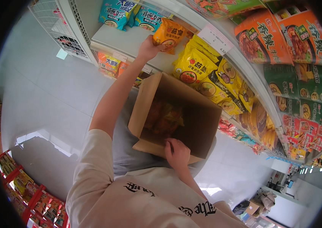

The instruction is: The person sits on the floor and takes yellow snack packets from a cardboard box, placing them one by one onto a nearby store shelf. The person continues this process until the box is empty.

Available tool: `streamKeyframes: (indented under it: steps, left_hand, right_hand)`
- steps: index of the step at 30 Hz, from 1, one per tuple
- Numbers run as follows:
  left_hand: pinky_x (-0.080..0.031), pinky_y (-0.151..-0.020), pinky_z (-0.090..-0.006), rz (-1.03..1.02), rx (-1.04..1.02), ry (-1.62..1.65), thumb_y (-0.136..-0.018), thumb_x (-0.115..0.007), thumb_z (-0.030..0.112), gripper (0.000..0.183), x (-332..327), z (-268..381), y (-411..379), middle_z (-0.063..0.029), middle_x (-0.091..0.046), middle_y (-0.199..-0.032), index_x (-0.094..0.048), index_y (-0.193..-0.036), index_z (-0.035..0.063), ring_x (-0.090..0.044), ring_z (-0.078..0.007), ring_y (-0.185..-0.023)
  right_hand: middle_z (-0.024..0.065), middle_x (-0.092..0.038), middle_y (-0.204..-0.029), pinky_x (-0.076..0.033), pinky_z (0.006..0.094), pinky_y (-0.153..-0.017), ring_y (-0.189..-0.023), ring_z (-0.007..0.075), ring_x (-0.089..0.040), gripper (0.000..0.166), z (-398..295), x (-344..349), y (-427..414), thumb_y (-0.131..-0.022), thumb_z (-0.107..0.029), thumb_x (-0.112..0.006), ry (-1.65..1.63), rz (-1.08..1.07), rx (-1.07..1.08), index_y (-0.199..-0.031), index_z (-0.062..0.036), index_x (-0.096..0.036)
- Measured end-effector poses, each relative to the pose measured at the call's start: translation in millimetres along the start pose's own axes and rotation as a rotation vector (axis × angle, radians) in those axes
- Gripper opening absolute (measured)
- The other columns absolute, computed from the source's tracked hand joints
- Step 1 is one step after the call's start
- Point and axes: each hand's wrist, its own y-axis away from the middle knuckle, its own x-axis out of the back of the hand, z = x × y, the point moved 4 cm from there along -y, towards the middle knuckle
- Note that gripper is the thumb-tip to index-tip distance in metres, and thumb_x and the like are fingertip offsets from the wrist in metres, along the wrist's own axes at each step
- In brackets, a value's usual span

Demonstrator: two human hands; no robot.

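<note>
An orange packet of instant noodles is gripped by my left hand, over the metal shelf and beside the yellow noodle packets. Blue noodle packets lie farther back on that same shelf. An open cardboard box rests on my lap, tilted, with several orange and yellow packets dimly visible at its bottom. My right hand lies at the box's near edge, its fingers bent over the rim; whether it grips the cardboard is hard to tell.
Shelves with orange noodle packets, green packets and a price tag curve along the right. A wire rack stands at upper left. Red shelving with goods is at lower left. A counter and bags are at lower right.
</note>
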Motion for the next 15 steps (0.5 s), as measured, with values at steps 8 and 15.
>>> streamKeyframes:
  steps: [8, 15]
  left_hand:
    - [-0.055, -0.085, -0.0448, -0.026, -0.101, -0.134, -0.079, -0.082, 0.032, 0.055, -81, -53, -102, -0.0183, -0.071, -0.110, -0.057, -0.118, 0.0022, -0.068, -0.0372, -0.104]
    - [-0.055, -0.085, -0.0464, 0.116, -0.242, -0.214, -0.082, -0.079, 0.029, 0.053, -82, -49, -123, -0.0175, -0.069, -0.116, -0.056, -0.124, 0.0061, -0.066, -0.0361, -0.105]
  right_hand:
    - [0.0057, -0.067, -0.075, -0.051, 0.0371, -0.055, -0.063, 0.0258, -0.065, 0.005, 1, -3, -7, -0.088, -0.015, -0.065, 0.041, 0.053, 0.051, -0.087, -0.0113, -0.069]
    - [0.0053, -0.064, -0.071, -0.049, 0.0359, -0.053, -0.061, 0.0252, -0.063, 0.002, -1, -3, -14, -0.084, -0.011, -0.066, 0.051, 0.059, 0.036, -0.082, -0.0100, -0.067]
